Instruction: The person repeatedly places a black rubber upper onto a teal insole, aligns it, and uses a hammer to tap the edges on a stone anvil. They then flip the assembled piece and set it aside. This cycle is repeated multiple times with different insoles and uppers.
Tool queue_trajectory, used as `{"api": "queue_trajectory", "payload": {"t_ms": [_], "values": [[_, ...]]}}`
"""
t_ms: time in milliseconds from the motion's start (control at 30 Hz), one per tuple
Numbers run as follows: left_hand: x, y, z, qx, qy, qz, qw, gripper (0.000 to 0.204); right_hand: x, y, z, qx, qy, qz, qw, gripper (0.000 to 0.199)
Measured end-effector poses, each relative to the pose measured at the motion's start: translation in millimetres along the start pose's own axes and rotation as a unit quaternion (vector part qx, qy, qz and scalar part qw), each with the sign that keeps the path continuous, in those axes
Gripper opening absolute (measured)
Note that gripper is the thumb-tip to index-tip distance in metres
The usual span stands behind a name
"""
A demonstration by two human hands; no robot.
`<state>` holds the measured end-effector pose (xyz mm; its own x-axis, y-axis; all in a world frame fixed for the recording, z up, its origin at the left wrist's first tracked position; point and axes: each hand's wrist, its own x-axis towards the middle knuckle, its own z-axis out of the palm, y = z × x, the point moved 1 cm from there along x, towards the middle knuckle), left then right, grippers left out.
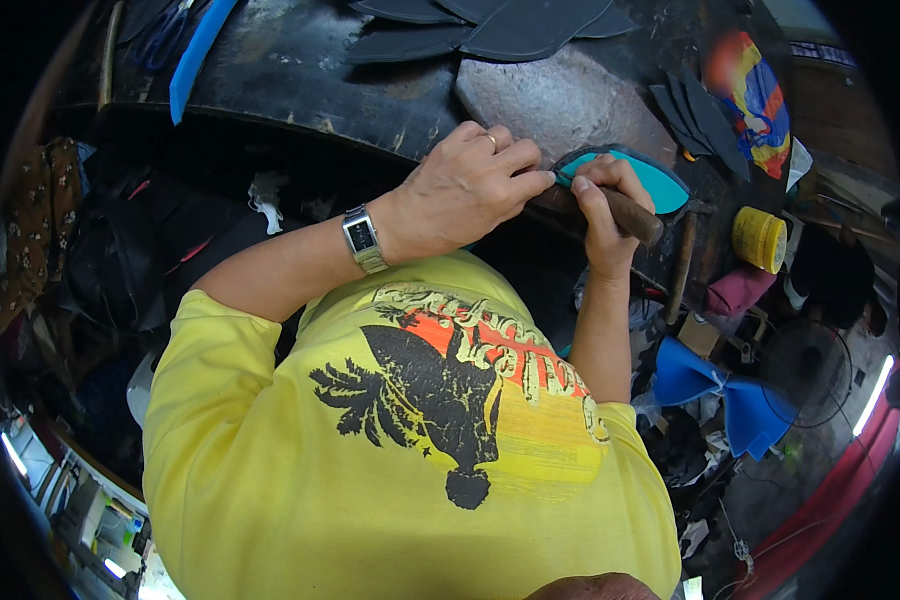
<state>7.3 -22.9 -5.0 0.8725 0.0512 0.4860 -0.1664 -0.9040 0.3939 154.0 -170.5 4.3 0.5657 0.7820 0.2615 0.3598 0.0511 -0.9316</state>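
Brown, blunt-ended handle (636, 218) — right hand (610, 188) wrapped around it.

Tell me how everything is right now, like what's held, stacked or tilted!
Left hand: fingers bent, at the teal piece's end; grip unclear.
Right hand: closed around a wooden handle.
Wooden handle: held, tilted.
Teal piece: teal face up.
Watch: fastened on the left wrist.
Dark pieces: overlapping at the table's far side.
Yellow tub or roll: tilted.
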Motion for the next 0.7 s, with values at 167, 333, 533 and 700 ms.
{"api": "queue_trajectory", "payload": {"t_ms": [167,333,533,700], "values": [[5,-1,-3,-0.005,-0.011,0.004,1.000,0.020,-10,-18,-38,0.022,0.087,0.116,0.989,0.023],[9,11,-5,-0.042,-0.019,-0.017,0.999,0.025,-43,-22,-109,-0.457,0.226,0.093,0.855,0.019],[13,39,10,-0.095,-0.188,-0.090,0.973,0.064,-92,23,-149,-0.574,0.218,0.150,0.775,0.028],[14,37,8,-0.063,-0.227,-0.077,0.969,0.071,-80,-11,-143,-0.316,0.320,0.173,0.876,0.024]]}}
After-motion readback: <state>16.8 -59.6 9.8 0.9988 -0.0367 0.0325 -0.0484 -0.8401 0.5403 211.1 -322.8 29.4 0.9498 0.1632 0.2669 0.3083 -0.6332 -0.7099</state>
